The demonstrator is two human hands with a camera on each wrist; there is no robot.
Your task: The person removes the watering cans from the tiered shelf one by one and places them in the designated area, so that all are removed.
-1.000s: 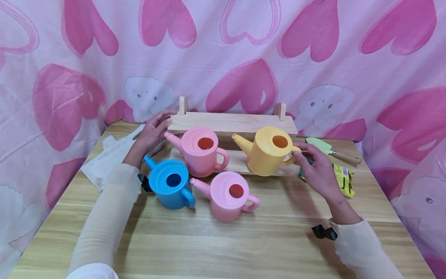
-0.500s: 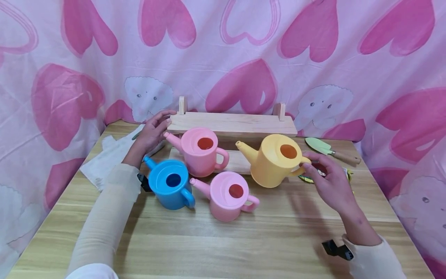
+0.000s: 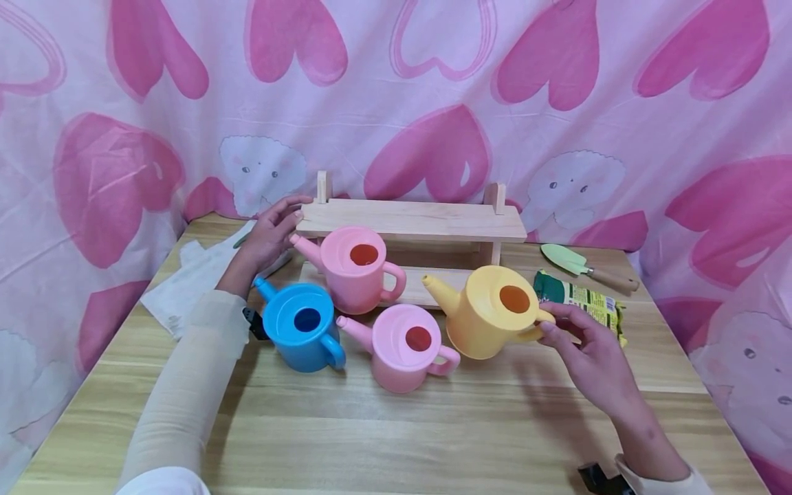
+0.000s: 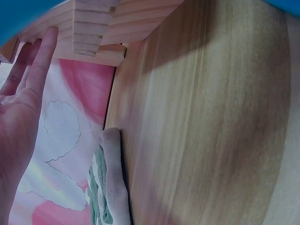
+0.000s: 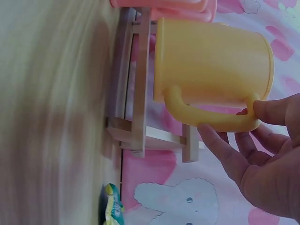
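My right hand (image 3: 590, 354) pinches the handle of a yellow watering can (image 3: 489, 316), its spout pointing left. In the right wrist view the can (image 5: 211, 63) hangs clear of the tabletop, in front of a small two-tier wooden shelf (image 3: 408, 218). At the shelf's upper left end rests my left hand (image 3: 272, 230); in the left wrist view its fingers (image 4: 44, 61) reach out straight against the wood. A coral-pink watering can (image 3: 355, 275) overlaps the shelf's lower board. In front of it stand a blue watering can (image 3: 303, 344) and a light pink one (image 3: 402, 364).
A white cloth (image 3: 192, 275) lies on the wooden table (image 3: 371, 447) by my left forearm. To the right are a green-bladed hand trowel (image 3: 566, 260) and a green-and-yellow packet (image 3: 581, 297). A pink heart-patterned curtain (image 3: 433, 55) hangs behind.
My right hand has brought the yellow watering can from over the lower shelf board toward the front and slightly right, uncovering the board's right part. My left hand stays at the shelf's end.
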